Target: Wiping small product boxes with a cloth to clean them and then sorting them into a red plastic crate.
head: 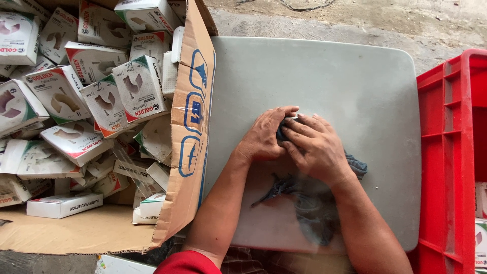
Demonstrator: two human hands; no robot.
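My left hand (264, 137) and my right hand (314, 147) meet in the middle of a pale grey tabletop (324, 76). Both press together on a dark blue-grey rag (304, 203) that trails toward me under my right forearm. A small white thing (292, 116) peeks out between the fingertips, wrapped in the rag; its shape is mostly hidden. The fingers of both hands are curled over the cloth.
A large open cardboard box (190, 127) at the left holds several small white cartons (137, 86) with red and green trim. A red plastic crate (449, 152) stands at the right. Concrete ground (355, 15) lies beyond the table.
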